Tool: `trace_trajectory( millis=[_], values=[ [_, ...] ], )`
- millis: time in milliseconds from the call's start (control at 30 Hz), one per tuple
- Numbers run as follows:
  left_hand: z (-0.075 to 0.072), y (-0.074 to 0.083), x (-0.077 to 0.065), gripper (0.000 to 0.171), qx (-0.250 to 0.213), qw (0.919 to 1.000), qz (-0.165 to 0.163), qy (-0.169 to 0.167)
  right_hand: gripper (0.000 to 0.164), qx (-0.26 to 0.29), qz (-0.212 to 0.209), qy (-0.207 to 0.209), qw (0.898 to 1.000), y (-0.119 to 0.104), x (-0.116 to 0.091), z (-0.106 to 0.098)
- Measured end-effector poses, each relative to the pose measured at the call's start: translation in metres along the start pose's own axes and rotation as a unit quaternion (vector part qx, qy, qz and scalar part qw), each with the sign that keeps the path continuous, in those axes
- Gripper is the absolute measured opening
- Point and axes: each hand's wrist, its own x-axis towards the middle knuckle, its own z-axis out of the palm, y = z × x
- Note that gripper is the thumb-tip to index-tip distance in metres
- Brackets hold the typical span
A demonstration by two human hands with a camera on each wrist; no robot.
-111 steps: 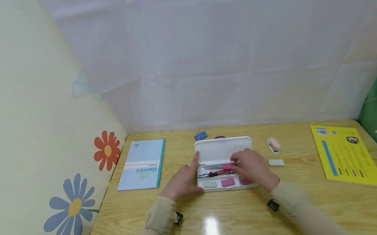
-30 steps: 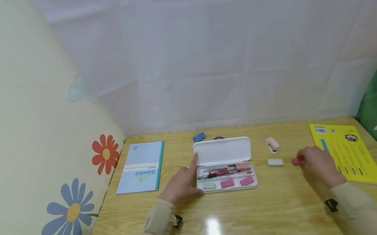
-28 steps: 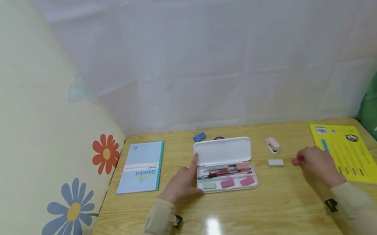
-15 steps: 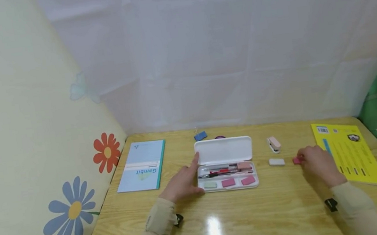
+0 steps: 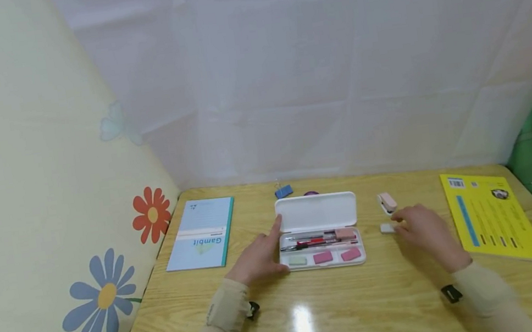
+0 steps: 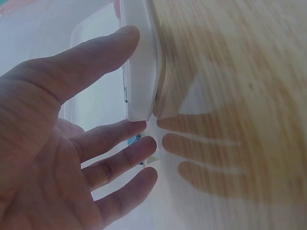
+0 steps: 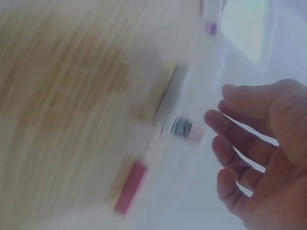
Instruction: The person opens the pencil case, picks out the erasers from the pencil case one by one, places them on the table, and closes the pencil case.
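My left hand [image 5: 257,258] rests against the left end of the open white pencil case [image 5: 325,265]; its thumb [image 6: 96,62] touches the case's side and the other fingers are loosely extended. Pens [image 5: 305,245], a pink block [image 5: 345,233], a pale green eraser [image 5: 297,260] and two pink erasers [image 5: 323,257] lie inside. My right hand [image 5: 426,234] hovers by a white eraser [image 5: 386,228], its fingers relaxed and holding nothing. A darker pink eraser [image 7: 131,188] lies on the table in the right wrist view, hidden in the head view.
A pink and white stapler [image 5: 387,202] stands just behind the white eraser. The yellow book [image 5: 494,218] lies at the right, a light blue notebook [image 5: 200,234] at the left. Behind the case are a blue binder clip [image 5: 283,191] and a partly hidden purple object [image 5: 310,193].
My right hand carried a pink eraser from the case to the table's right side, let it go, and has moved left to the white eraser. The left hand has stayed at the case.
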Motion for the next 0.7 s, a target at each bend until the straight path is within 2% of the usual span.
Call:
trace_trajectory(
  millis=[167,367,700],
  values=[
    [0.0,0.0,0.0,0.126,0.002,1.0,0.002,0.0,0.014,0.002,-0.049,-0.006,0.999,-0.022,0.012,0.015],
    [0.0,0.0,0.0,0.125,0.007,1.0,-0.003,-0.004,0.014,-0.005,-0.115,0.019,0.993,-0.043,0.023,0.033],
    [-0.001,0.001,-0.001,0.126,0.003,1.0,0.001,0.0,0.014,0.001,-0.108,-0.003,0.994,-0.072,0.039,0.042]
  ],
)
